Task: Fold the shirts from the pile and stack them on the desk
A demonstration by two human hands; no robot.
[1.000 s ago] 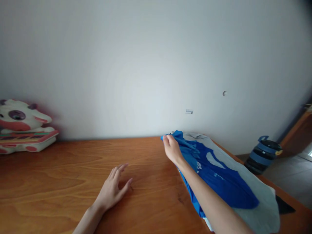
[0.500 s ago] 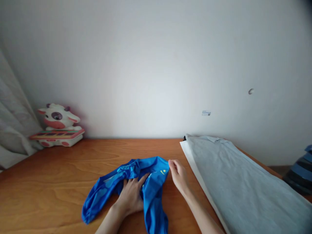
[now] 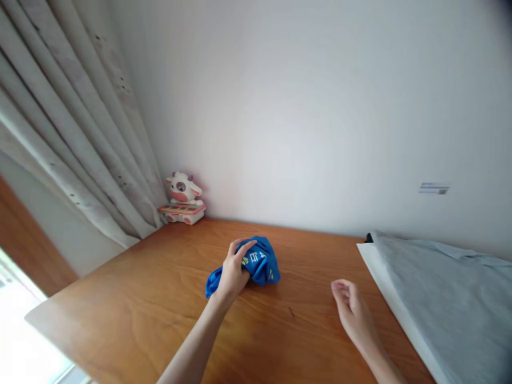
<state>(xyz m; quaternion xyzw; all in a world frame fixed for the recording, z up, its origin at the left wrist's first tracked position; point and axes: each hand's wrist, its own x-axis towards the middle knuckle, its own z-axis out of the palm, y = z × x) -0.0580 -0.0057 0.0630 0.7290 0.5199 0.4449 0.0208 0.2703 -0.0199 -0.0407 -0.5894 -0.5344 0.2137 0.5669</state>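
Note:
A bunched blue garment point(image 3: 260, 264) with white and yellow print lies on the wooden table point(image 3: 160, 298). My left hand point(image 3: 234, 272) rests on its left side, fingers curled over the cloth and gripping it. My right hand point(image 3: 352, 314) hovers over bare wood to the right, holding nothing, fingers loosely apart and bent. It sits between the blue garment and a flat grey garment point(image 3: 448, 293) spread at the table's right end.
A cow-shaped plush toy point(image 3: 182, 197) stands at the table's back left corner against the white wall. Pale curtains point(image 3: 72, 133) hang at the left. White fabric point(image 3: 396, 298) shows under the grey garment's edge. The table's left edge drops off near a bright floor.
The blue garment went from the grey garment to the middle of the table and is now bunched under my left hand. My right hand let go and drew back right. The view swung left.

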